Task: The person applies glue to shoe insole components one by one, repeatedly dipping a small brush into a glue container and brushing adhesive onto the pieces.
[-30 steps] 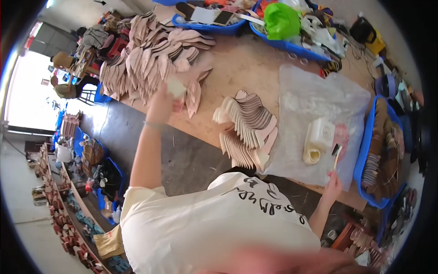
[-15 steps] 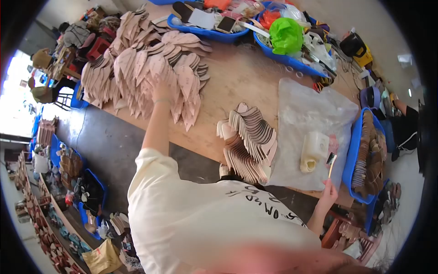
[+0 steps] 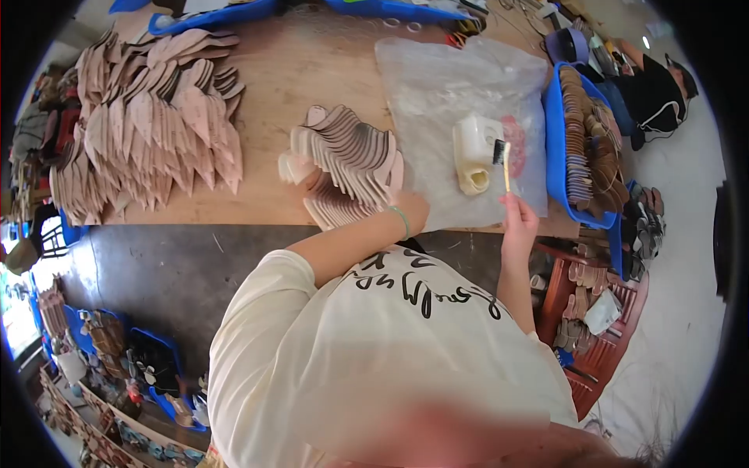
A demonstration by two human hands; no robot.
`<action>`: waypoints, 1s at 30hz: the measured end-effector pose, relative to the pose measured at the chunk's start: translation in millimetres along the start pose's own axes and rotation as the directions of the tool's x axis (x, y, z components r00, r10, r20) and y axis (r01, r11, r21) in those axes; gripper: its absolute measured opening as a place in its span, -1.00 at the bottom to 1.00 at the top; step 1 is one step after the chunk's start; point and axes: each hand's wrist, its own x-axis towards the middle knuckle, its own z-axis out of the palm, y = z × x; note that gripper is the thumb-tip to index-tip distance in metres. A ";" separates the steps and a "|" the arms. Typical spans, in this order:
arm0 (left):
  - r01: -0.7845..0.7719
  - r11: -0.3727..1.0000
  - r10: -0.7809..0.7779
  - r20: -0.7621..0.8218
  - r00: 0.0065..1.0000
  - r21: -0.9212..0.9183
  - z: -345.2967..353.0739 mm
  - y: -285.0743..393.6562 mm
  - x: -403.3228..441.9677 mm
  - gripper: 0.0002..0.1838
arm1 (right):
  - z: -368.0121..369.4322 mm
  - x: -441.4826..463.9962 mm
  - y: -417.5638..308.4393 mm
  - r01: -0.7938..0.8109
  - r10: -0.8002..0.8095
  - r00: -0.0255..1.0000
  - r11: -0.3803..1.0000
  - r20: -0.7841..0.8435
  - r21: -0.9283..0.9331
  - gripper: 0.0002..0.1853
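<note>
My left hand (image 3: 413,210), with a green band at its wrist, is at the lower right edge of a fanned stack of thin sole-shaped pieces (image 3: 355,160). Its fingers point down and are mostly hidden, so what it holds cannot be made out. In my right hand (image 3: 519,218) is a small brush (image 3: 506,168), upright, with a light handle and dark bristles. Just left of the brush, a whitish plastic container (image 3: 477,140) with an open, yellowish mouth lies on a clear plastic sheet (image 3: 429,86). Behind the brush is a pink patch (image 3: 513,140).
Many pink sole-shaped pieces (image 3: 156,125) lie in overlapping rows on the wooden table (image 3: 269,86). A blue basket (image 3: 555,140) of brown pieces stands at the right. Another person (image 3: 663,97) is at the far right. A red rack (image 3: 558,288) holds shoes below.
My left hand has come from the pink pieces at the left to the fanned stack. My right hand still holds the brush. The view has turned, shifting the table contents left and up.
</note>
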 end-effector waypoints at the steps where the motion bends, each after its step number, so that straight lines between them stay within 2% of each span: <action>1: 0.035 0.998 -0.041 0.138 0.990 0.050 8.8 8.1 7.0 -0.65 | -5.7 2.4 3.9 0.002 -0.002 1.000 1.000 0.016 0.002 -0.77; 2: 0.063 0.992 -0.090 0.272 0.958 0.106 16.1 14.2 15.5 -0.61 | -12.5 5.3 8.9 -0.013 0.012 0.999 1.000 0.037 0.017 -0.77; 5: 0.155 0.925 -0.323 0.504 0.801 0.346 8.5 29.2 24.3 -0.52 | -38.9 9.0 23.4 -0.077 0.075 0.994 0.997 0.079 0.018 -0.76; 8: 0.241 0.881 -0.427 0.466 0.775 0.406 20.9 36.4 42.7 -0.49 | -57.1 13.7 32.6 -0.181 0.180 0.981 0.983 0.072 0.010 -0.76; 12: 0.373 0.794 -0.576 0.398 0.713 0.481 59.8 31.7 69.2 -0.45 | -73.4 30.6 51.8 -0.157 0.155 0.982 0.988 0.108 0.012 -0.75; 14: 0.536 0.661 -0.703 0.183 0.687 0.524 113.8 17.9 89.8 -0.56 | -78.0 40.0 59.3 -0.110 0.104 0.986 0.993 0.134 0.037 -0.75; 15: 0.613 0.587 -0.750 0.070 0.658 0.529 113.9 16.7 90.1 -0.61 | -80.8 44.3 60.8 -0.122 0.114 0.981 0.992 0.156 0.041 -0.75; 17: 0.811 0.525 -0.851 0.130 0.509 0.259 109.5 9.4 97.7 -0.58 | -86.9 50.7 61.5 -0.138 0.126 0.974 0.989 0.186 0.055 -0.75; 20: 0.911 0.400 -0.869 0.274 0.412 -0.102 86.0 -11.3 90.5 -0.38 | -93.7 57.6 63.1 -0.126 0.103 0.975 0.986 0.199 0.107 -0.74; 21: 0.892 0.435 -0.856 0.251 0.452 -0.123 89.0 -17.0 85.8 -0.38 | -97.5 59.6 65.2 -0.138 0.117 0.972 0.986 0.203 0.092 -0.74; 24: 0.894 0.414 -0.876 0.193 0.443 -0.172 96.2 -25.7 87.4 -0.47 | -108.0 65.0 69.6 -0.166 0.150 0.965 0.985 0.216 0.057 -0.74; 25: 0.910 0.385 -0.891 0.197 0.410 -0.155 97.1 -31.1 90.8 -0.47 | -110.3 65.9 69.5 -0.174 0.158 0.963 0.983 0.220 0.052 -0.74; 27: 0.902 0.429 -0.865 0.263 0.428 -0.055 92.1 -35.7 91.4 -0.38 | -113.5 69.0 71.0 -0.168 0.151 0.962 0.984 0.228 0.053 -0.74; 29: 0.816 0.570 -0.771 0.405 0.493 0.093 29.3 -8.8 70.8 -0.12 | -118.4 74.5 74.7 -0.144 0.124 0.962 0.987 0.243 0.066 -0.74; 30: 0.828 0.555 -0.774 0.415 0.479 0.080 25.8 -8.6 70.7 -0.15 | -120.6 78.1 78.3 -0.139 0.117 0.961 0.988 0.249 0.071 -0.75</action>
